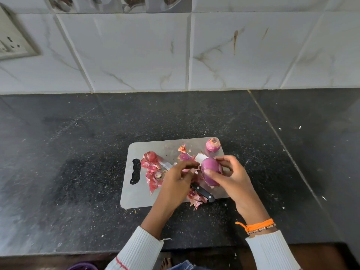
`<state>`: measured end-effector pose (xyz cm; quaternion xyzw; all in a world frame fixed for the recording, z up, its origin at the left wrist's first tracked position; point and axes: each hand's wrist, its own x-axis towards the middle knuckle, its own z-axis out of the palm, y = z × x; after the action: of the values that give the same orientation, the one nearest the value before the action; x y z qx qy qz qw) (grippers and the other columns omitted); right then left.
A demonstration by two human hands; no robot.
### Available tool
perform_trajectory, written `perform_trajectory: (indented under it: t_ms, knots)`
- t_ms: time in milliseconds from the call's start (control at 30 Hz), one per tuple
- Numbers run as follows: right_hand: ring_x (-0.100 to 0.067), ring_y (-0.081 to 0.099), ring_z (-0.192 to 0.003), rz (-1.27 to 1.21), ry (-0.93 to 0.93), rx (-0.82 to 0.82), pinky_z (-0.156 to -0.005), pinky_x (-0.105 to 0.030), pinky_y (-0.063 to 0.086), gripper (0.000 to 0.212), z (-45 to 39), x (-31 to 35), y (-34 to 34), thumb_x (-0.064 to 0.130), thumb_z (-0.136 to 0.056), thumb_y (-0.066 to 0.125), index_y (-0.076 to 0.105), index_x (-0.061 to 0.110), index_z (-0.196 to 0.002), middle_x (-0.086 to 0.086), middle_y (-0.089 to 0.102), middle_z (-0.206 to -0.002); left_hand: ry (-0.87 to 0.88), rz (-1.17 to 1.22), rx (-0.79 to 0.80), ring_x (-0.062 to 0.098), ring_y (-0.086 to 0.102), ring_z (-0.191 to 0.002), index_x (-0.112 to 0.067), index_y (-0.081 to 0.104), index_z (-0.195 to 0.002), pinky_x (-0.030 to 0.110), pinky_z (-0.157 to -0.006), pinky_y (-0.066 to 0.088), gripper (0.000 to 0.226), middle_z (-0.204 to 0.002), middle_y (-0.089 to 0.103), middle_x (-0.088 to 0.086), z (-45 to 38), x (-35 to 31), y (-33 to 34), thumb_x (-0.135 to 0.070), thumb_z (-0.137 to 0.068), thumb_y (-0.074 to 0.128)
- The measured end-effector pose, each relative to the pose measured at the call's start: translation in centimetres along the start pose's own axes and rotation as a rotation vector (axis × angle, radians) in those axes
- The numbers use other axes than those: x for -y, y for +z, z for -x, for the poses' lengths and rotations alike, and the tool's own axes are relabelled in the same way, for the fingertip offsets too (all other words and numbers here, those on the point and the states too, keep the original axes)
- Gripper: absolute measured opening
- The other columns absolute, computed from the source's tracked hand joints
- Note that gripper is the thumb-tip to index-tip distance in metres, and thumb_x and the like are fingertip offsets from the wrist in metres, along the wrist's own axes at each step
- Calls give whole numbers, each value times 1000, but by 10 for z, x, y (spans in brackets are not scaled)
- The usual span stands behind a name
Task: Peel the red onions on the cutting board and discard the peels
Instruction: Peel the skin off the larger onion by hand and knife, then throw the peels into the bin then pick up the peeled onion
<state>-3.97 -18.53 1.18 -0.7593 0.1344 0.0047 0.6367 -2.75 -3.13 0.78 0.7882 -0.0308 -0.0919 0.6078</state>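
My right hand [231, 177] grips a purple-red onion [211, 172] just above the steel cutting board [140, 193]. My left hand [178, 181] pinches a strip of skin [200, 157] that is coming off the onion's top. A second peeled onion [213, 145] stands at the board's far right corner. Pink loose peels [153, 168] lie in a pile on the board's left half, and more peels [196, 197] hang over its near edge. A half-peeled piece [186, 156] lies behind my left hand.
A black-handled knife [203, 192] lies slantwise on the board, its blade partly under my left hand. The board sits on a dark speckled counter [78, 162] against a white tiled wall. A wall socket [11, 45] is at the far left. A bare foot [166, 263] shows below the counter edge.
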Motion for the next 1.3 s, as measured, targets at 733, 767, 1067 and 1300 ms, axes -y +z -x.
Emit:
perform_trajectory:
  t_ms: [733,767,1067,1300]
  knots:
    - [-19,32,-131,910,-170,-248,-100,-33,40,67,-20,-24,-13,33,-79,70,41,19,-137,0,40,-141,139,-391,-25,4,58,-92,-15,67,-108,-1,-75,40,31,-111,65,-5,-17,7,9,3,-89,51]
    - [-18,33,-128,924,-234,-278,-99,-30,40,62,-19,-22,-11,31,-79,71,46,17,-134,-1,44,-137,133,-394,-35,6,59,-94,-15,67,-108,2,-76,42,32,-111,66,-5,-17,8,8,4,-88,50]
    - [-12,57,-100,979,-402,64,-76,-22,44,27,7,-21,41,35,-87,58,57,22,-112,5,61,-110,106,-365,-178,9,63,-87,-14,71,-97,11,-73,44,25,-97,69,-6,-17,10,1,1,-88,53]
    - [-13,56,-104,960,-360,34,-79,-22,45,32,2,-24,45,39,-87,56,56,23,-115,5,62,-114,88,-345,-172,5,63,-82,-17,71,-95,4,-70,43,22,-91,66,-11,-13,10,4,-3,-88,56]
